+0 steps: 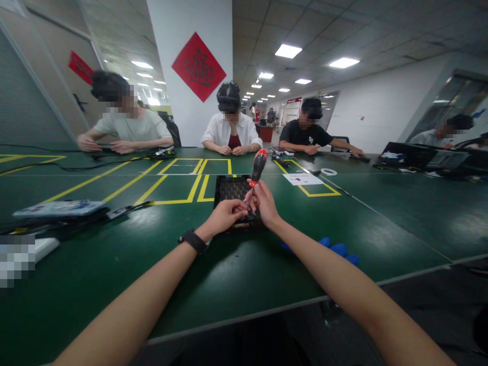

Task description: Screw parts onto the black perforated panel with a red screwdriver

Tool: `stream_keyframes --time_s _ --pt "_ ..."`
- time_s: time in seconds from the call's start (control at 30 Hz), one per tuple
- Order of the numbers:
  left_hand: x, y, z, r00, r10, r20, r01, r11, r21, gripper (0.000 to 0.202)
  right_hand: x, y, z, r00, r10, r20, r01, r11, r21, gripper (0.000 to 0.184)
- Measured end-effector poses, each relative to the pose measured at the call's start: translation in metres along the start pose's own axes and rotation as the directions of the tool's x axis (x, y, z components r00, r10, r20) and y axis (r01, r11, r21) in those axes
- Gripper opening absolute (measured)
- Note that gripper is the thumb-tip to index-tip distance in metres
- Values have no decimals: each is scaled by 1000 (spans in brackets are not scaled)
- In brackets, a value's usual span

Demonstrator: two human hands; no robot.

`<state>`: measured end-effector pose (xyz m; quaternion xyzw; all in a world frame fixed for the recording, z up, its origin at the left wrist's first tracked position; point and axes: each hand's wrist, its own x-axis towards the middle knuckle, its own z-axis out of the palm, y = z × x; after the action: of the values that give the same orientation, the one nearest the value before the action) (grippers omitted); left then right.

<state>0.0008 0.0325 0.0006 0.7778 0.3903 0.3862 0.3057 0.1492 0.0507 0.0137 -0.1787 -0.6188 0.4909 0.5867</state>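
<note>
My right hand (267, 203) is closed on a screwdriver (260, 165) with a black and red handle, its fingers at the lower end of the handle. The screwdriver stands nearly upright, its shaft slanting down to the fingertips of my left hand (227, 213). Those fingers are pinched together by the shaft's lower end; what they hold, if anything, is too small to tell. Both hands are over a black plastic tray (218, 190) with a textured, dark inside. The hands cover its near part. A black watch (193, 241) is on my left wrist.
Blue-handled items (338, 249) lie partly behind my right forearm. A white paper (303, 179) and a tape roll (328, 172) are farther right. A pale flat case (63, 209) and cables lie left. Several people sit across the green table (366, 218), which bears yellow tape outlines.
</note>
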Motion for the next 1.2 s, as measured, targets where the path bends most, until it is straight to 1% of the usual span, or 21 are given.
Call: stream_keyframes --time_s 0.17,0.27,0.37,0.47,0.63,0.77,0.9,1.1,1.2 --pt "1 -3 2 995 -41 -94 46 998 52 32 -1 -1 1 1000 -28 8 28 1000 -11 32" --pt "0 -4 2 992 -41 -119 52 994 93 34 -1 -2 1 1000 -30 0 30 999 -21 32" --pt "0 -4 1 994 -27 -108 39 992 116 33 0 -1 1 1000 -24 -1 24 1000 -18 33" --pt "0 -3 0 997 2 -74 7 992 126 29 1 0 0 1000 -12 12 12 1000 4 34" --pt "-2 4 -2 998 56 -16 -54 994 90 22 3 2 -1 998 25 54 -28 998 48 35" --pt "-2 7 -3 998 64 2 -64 994 92 21 2 3 -2 999 26 42 -27 999 33 36" --pt "-2 7 -1 998 52 -39 -46 991 123 26 1 2 -1 1000 11 23 -12 1000 25 34" --pt "-2 4 1 992 10 -123 9 988 154 31 0 0 0 998 14 55 -15 1000 21 33" --pt "-2 2 1 992 -13 -127 31 990 140 31 -1 -2 1 998 13 59 -14 1000 16 33"
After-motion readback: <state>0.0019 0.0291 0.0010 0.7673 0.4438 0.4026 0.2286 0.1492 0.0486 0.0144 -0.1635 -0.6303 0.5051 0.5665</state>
